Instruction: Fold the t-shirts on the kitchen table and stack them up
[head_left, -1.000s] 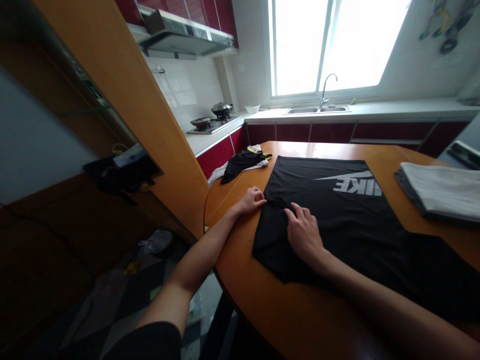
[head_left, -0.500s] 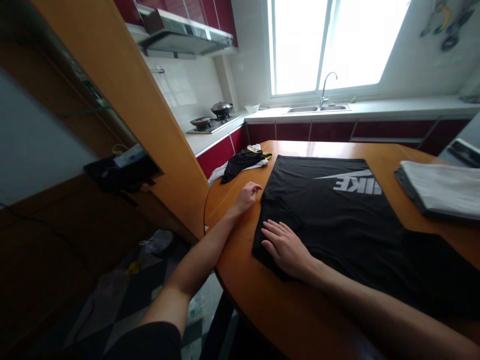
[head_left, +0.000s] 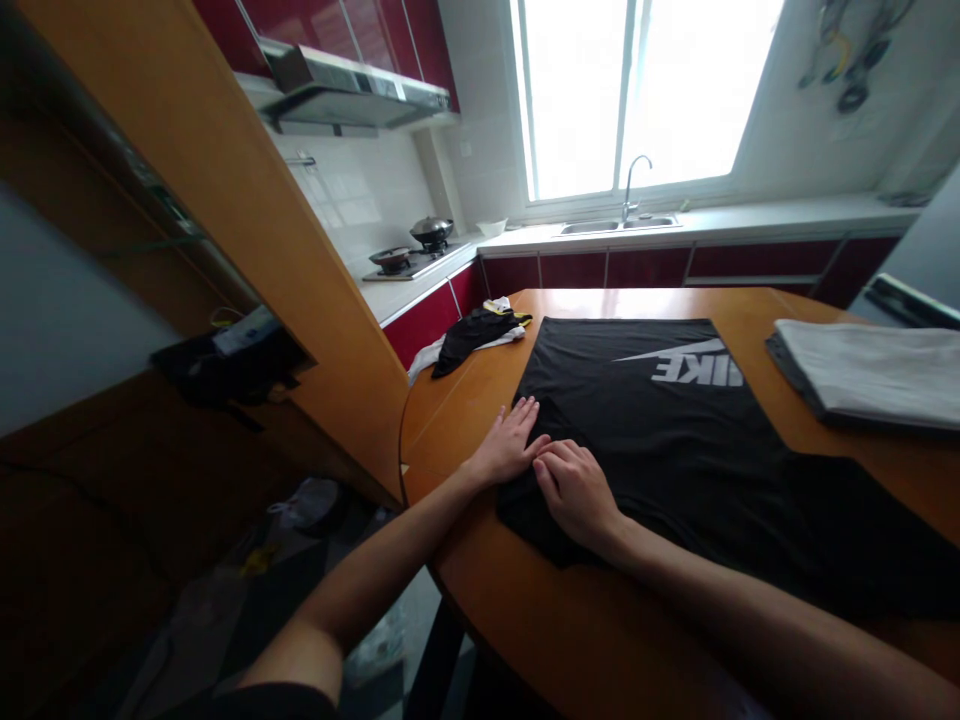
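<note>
A black T-shirt [head_left: 660,440] with a white printed logo lies spread on the wooden table [head_left: 465,430], its left sleeve folded in over the body. Flat on the shirt's left edge rests my left hand [head_left: 508,445], fingers spread and nothing held. Just to its right, my right hand [head_left: 577,490] sits on the sleeve area with its fingers curled together, the fingertips close to my left thumb; whether cloth is pinched under them is hidden.
A crumpled black and white garment [head_left: 480,335] lies at the table's far left edge. Folded white and grey clothes [head_left: 870,370] are stacked at the right. A wooden door frame [head_left: 300,300] stands left of the table. Behind are a stove [head_left: 420,262] and a sink [head_left: 592,228].
My left hand has moved right and down onto the shirt, and its fingers have spread. The fingers of my right hand have curled in. The view has shifted slightly.
</note>
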